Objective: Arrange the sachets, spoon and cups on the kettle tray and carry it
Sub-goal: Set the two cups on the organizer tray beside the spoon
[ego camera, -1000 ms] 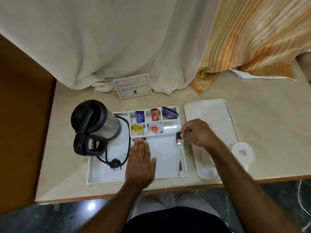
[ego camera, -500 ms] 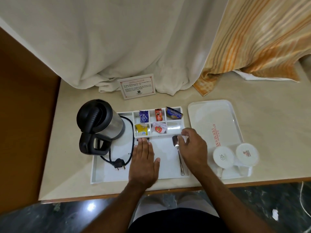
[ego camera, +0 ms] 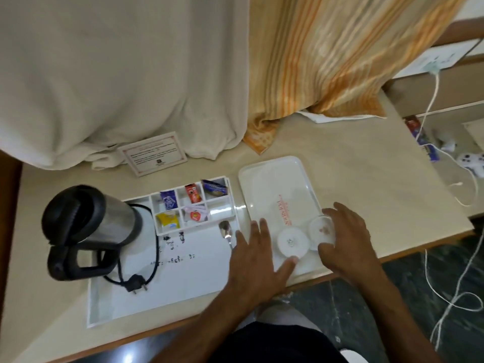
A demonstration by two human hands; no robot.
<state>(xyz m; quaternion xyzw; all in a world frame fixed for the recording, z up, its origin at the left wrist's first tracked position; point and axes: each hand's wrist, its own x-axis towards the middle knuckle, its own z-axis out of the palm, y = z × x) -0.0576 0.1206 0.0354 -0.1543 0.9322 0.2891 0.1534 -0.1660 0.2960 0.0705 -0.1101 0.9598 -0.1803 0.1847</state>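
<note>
The white kettle tray (ego camera: 170, 286) holds a steel kettle (ego camera: 86, 221) at its left. Several sachets sit in its compartments: purple (ego camera: 169, 201), red (ego camera: 193, 194), blue (ego camera: 214, 187), yellow (ego camera: 167, 220) and a white-red one (ego camera: 195, 215). A spoon (ego camera: 225, 230) lies on that tray's right side, its handle under my left hand (ego camera: 255, 255). Two white lidded cups stand on a second white tray (ego camera: 272, 179). My left hand is spread beside the left cup (ego camera: 292, 242), thumb at its near edge. My right hand (ego camera: 348, 237) curls around the right cup (ego camera: 322, 229).
A printed card (ego camera: 154, 155) leans at the back under white and orange-striped curtains. The kettle's cord and plug (ego camera: 136, 282) lie on the kettle tray. The table's front edge is just below the trays. White cables and a game controller (ego camera: 471, 163) lie at the right.
My right hand let go of the spoon, which now lies on the kettle tray. Both hands moved right to the two cups. The view shifted to the right.
</note>
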